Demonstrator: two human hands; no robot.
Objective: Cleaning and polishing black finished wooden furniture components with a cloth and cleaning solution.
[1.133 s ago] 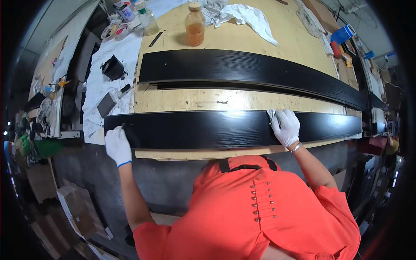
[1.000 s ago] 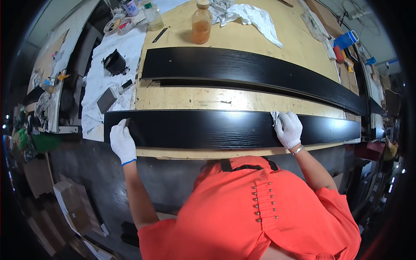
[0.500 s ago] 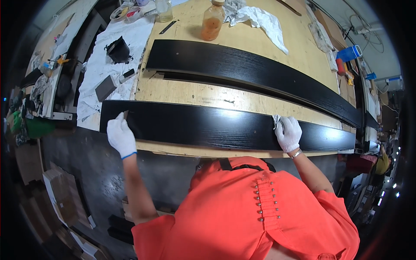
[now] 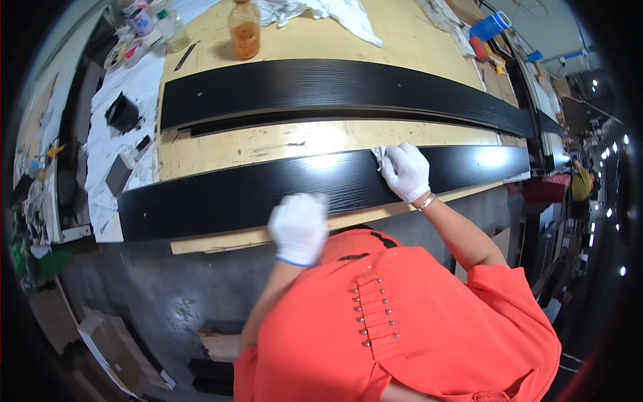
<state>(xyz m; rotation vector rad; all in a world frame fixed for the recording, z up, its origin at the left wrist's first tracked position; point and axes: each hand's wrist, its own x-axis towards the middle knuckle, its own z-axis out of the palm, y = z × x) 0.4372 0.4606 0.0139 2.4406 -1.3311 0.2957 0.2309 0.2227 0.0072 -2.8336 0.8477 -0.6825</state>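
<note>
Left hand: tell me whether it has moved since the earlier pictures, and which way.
Yes: the left hand has moved right, away from the near black board's left end.

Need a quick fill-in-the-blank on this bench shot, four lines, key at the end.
1. The crumpled pale cloth is in the ____ hand.
2. The near board and the far board are both ____ in colour.
3. The motion-blurred left hand wears a white glove with a ____ edge at the cuff.
4. The clear bottle beyond the far board has ____-coloured contents.

Missing words: right; black; blue; orange.
</note>
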